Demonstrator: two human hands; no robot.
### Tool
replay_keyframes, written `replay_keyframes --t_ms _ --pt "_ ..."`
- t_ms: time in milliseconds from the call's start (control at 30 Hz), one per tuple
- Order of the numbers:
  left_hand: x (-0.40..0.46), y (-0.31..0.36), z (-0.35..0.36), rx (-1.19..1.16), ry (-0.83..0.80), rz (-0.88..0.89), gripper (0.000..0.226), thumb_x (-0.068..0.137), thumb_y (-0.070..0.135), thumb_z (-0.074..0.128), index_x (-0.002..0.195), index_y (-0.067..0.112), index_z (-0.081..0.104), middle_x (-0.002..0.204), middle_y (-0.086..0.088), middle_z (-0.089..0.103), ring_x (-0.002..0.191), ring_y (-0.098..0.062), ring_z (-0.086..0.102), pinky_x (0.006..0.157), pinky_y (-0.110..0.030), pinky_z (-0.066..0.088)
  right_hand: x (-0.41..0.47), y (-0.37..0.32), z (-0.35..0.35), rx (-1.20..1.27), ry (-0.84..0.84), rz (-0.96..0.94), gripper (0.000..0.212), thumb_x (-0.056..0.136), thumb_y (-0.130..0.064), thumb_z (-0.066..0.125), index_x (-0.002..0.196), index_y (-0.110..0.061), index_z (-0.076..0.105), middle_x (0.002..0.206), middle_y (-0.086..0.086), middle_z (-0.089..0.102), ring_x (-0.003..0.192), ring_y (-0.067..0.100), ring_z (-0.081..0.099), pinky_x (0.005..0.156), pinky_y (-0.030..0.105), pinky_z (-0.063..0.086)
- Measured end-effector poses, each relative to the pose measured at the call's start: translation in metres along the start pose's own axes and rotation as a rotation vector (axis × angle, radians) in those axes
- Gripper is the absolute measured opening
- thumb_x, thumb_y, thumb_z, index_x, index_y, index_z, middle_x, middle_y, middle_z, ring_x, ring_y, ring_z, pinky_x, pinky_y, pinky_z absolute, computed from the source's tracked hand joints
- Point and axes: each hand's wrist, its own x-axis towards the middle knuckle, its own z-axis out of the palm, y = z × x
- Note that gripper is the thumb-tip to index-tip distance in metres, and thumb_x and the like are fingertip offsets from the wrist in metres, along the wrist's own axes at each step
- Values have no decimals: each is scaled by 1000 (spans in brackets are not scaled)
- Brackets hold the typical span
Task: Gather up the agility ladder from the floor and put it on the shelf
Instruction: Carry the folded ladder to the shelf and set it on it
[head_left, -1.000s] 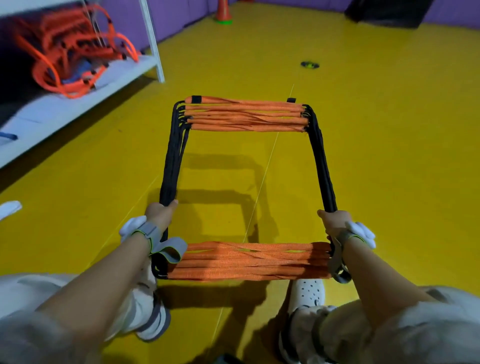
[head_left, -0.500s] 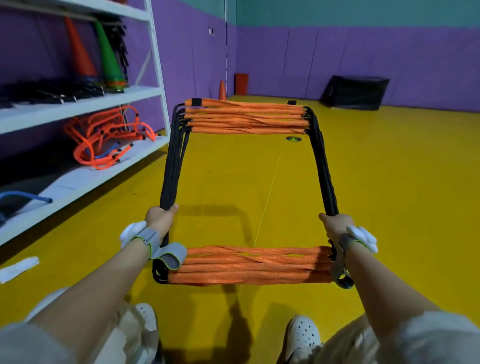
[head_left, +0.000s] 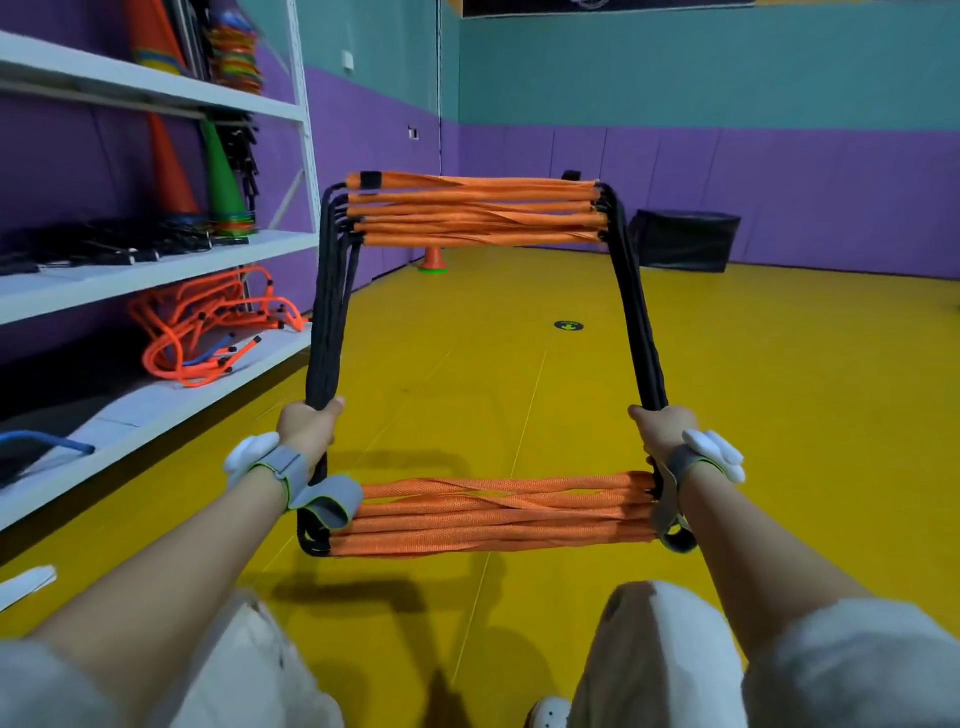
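Between the person's two outstretched arms hangs the agility ladder (head_left: 478, 208), gathered into one flat rectangular bundle and held clear of the yellow floor (head_left: 779, 415). The left hand (head_left: 307, 427) is closed around the bunched black side straps on one side, and the right hand (head_left: 662, 428) is closed around the straps on the other. Gripping both sides keeps the stacked orange rungs taut and together, one cluster at the far end and one close to the wrists, so nothing trails or tangles while it is carried. A white shelf (head_left: 156, 270) stands to the left, already holding cones and a heap of orange hurdles on its lower tier.

Compared with half a second ago, the view has tilted upward: more of the wall and upper shelves shows, the ladder sits higher against the background, and the grip on both sides is unchanged. The person appears to be rising, not yet turned toward the shelf.
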Motion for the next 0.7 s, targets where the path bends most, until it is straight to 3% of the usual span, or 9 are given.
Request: replay_keyframes --t_ms 200,500,600,700 --pt "52 -11 45 18 -26 -58 40 95 27 55 61 9 44 56 -9 43 52 -25 38 58 -30 32 57 7 28 -61 6 75 36 84 -29 63 59 -7 49 48 8 46 43 23 42 46 26 35" --pt "184 -39 123 61 -22 -235 45 94 28 56 55 9 42 57 -12 42 54 -25 39 69 -36 33 175 4 137 -186 -19 188 38 78 -41 64 61 -9 54 54 11 54 53 27 52 57 34 41" --pt "231 -53 143 78 -22 -275 40 94 26 57 62 9 41 61 -11 40 54 -25 36 65 -36 33 214 0 179 -238 -53 197 37 80 -38 63 59 -10 51 50 10 53 47 26 50 53 30 41" --pt "263 -53 147 88 -12 -302 43 95 23 55 58 11 36 54 -8 34 48 -23 30 53 -27 26 236 -17 203 -273 -97 192 36 76 -44 61 61 -12 54 52 12 56 49 28 54 56 34 43"
